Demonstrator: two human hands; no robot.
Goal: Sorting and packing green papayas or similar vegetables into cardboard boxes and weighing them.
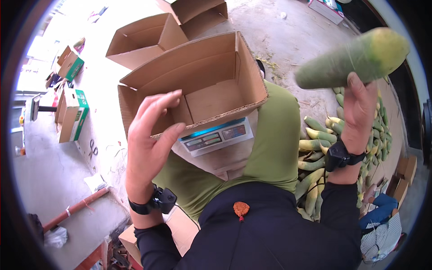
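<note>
A large green radish (pixel 344 62) with a yellowish end is held up at the right in my right hand (pixel 361 104). My left hand (pixel 148 135) is at the near left corner of an open cardboard box (pixel 212 98), thumb and fingers apart and nothing in them. Whether it touches the box rim, I cannot tell. No contents show in the visible part of the box. Under the box, between my knees, a digital weighing scale (pixel 216 136) shows its front panel.
A big heap of green radishes (pixel 317 145) lies on the floor to my right. Beyond the box stand more open cardboard boxes (pixel 141 40). Scissors (pixel 93 148) and a reddish pole (pixel 76 209) lie at left. Another person (pixel 379 226) is at the lower right.
</note>
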